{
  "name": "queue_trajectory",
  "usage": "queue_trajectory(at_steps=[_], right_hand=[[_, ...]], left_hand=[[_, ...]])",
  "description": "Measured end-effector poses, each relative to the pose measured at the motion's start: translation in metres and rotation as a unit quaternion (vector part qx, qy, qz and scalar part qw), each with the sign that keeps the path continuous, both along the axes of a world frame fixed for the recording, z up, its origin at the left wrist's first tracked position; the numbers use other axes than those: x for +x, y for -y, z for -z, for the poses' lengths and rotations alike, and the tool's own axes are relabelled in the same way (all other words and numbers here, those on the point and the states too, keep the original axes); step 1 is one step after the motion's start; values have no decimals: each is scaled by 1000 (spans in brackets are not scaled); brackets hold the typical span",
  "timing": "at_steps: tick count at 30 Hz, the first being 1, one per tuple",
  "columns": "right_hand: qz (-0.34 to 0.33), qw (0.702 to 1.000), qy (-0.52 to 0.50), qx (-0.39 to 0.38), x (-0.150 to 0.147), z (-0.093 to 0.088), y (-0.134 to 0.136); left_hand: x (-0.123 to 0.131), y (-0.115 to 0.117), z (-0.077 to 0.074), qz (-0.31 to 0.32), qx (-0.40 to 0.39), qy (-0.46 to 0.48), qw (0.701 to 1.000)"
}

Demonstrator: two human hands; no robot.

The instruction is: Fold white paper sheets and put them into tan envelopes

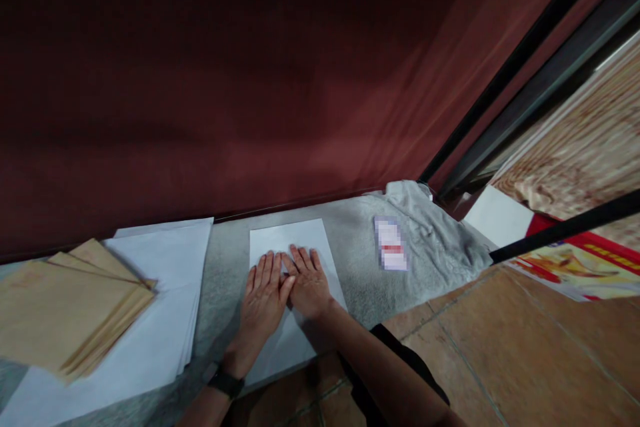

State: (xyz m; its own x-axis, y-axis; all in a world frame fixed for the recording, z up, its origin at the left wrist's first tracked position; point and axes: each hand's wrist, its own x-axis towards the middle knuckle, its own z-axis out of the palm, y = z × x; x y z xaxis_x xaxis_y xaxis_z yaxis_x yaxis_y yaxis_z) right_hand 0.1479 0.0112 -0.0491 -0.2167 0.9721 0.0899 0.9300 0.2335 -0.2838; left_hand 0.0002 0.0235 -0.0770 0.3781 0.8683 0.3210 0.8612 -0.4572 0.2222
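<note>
A white sheet of paper [287, 235] lies on a grey cloth-covered surface [227, 267] in front of me. My left hand [264, 293] rests flat on it, fingers stretched out, with a dark watch [226, 381] at the wrist. Close beside it, my right hand [307, 283] also presses flat on the paper, fingers spread. The two thumbs meet or overlap near the sheet's middle. Neither hand grips anything. Whether the paper is one sheet or several I cannot tell.
To the left, several brown paper envelopes [75, 307] lie fanned on a stack of white paper [170, 327]. A blurred-out card or phone-like item [391, 243] lies to the right, near bunched grey cloth [435, 233]. A red wall-like panel [250, 113] stands behind; a colourful box [575, 260] is on the tiled floor.
</note>
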Motion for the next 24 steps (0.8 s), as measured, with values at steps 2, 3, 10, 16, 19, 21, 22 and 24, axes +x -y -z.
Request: queue_trajectory(at_steps=[2,3,10,16,19,21,22,24], right_hand=[[14,1000,-4,17,3,2,-2],[20,999,-7,24,5,4,-2],[55,997,-11,60,19,10,-5],[59,995,-6,80,26,15,-4],[64,995,-2,81,27,17,-4],[71,994,1,79,28,16,-3],[76,994,3,78,28,16,-3],[85,993,5,76,28,15,-3]], left_hand=[[-3,-1,-2,-9,11,-5,1000],[-3,-1,-4,-14,15,-6,1000],[-2,-3,-6,-48,8,-3,999],[-2,-5,-4,-53,12,-9,998],[-2,-4,-5,-65,21,-9,998],[-3,-3,-7,-75,22,-14,997],[-4,-3,-8,-79,20,-18,997],[-5,-3,-11,-88,11,-22,996]])
